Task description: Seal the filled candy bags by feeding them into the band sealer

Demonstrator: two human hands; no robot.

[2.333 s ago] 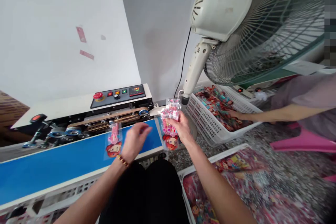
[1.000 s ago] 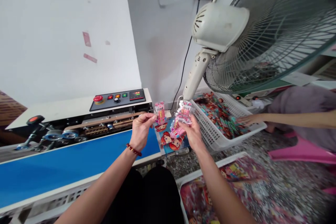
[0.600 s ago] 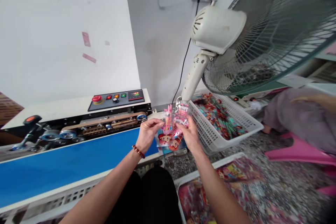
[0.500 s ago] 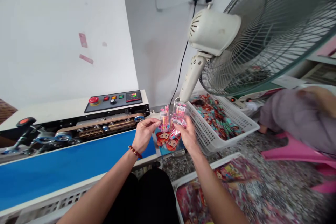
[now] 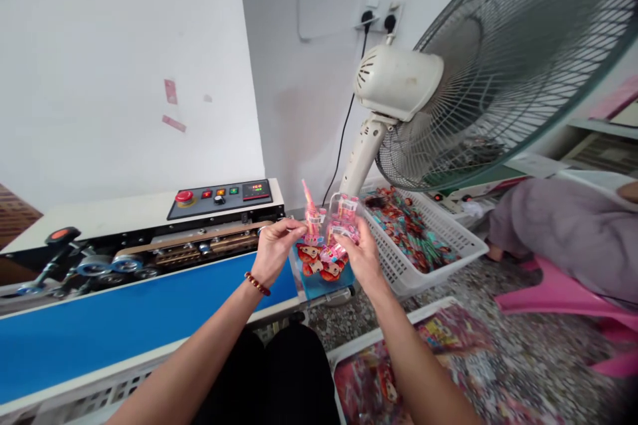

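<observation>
My left hand (image 5: 276,244), with a beaded bracelet at the wrist, pinches the left edge of a small clear packet with pink print (image 5: 314,220). A pink pointed stick (image 5: 308,192) rises from that packet's top. In my right hand (image 5: 363,257) are several clear plastic packets (image 5: 345,209) with pink contents and white labels, thumb in front, other fingers mostly hidden behind. Below both hands, packets with red-haired cartoon figures (image 5: 323,265) lie over the blue end of the conveyor. Whether they join the held packets I cannot tell.
A blue conveyor belt (image 5: 149,319) runs left beneath a machine control panel (image 5: 219,198). Right stand a fan (image 5: 399,80) and a white basket (image 5: 433,265) of packets. Another tray (image 5: 363,339) of packets sits below my right arm. A person's grey sleeve (image 5: 558,232) shows near a pink stool (image 5: 558,292).
The pink pointed stick now stands higher above the left packet. The packets in my right hand have spread slightly apart. My view has shifted a little, and both hands keep their hold.
</observation>
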